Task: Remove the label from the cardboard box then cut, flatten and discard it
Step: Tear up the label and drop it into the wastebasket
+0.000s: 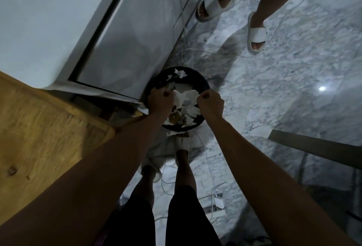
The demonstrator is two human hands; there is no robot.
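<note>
A round black bin stands on the marble floor below me, holding several torn white paper scraps and some brown bits. My left hand and my right hand hover over the bin, both with fingers closed. A white paper piece stretches between them, and each hand seems to pinch one edge of it. A flat brown cardboard piece lies at the right. One white scrap lies on the floor by the bin's near rim.
A wooden table fills the left. A white cabinet stands behind the bin. Another person's feet in white slippers are at the top. Cables and a power strip lie on the floor near my legs.
</note>
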